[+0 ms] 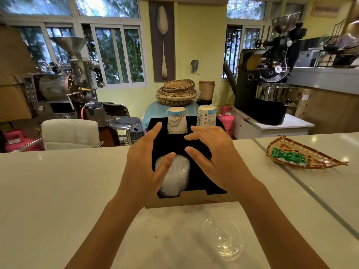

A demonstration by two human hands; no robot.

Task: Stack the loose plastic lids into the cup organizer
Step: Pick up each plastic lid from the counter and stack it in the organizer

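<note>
A black cup organizer [202, 183] with a cardboard front stands on the white counter. A stack of clear plastic lids [178, 177] sits in its front left slot. Two paper cup stacks [177, 121] stand upside down at its back. My left hand [144, 164] hovers over the left side of the lid stack, fingers spread, thumb resting on or just above the lids. My right hand [211, 152] is over the empty front right slot with fingers apart, holding nothing. One loose clear dome lid [223, 238] lies on the counter in front of the organizer.
A boat-shaped woven basket [303, 156] with green packets lies on the counter to the right. A seam [291, 175] divides the counter there. Beyond the counter are a white chair, a stool, coffee roasters and pink gas cylinders.
</note>
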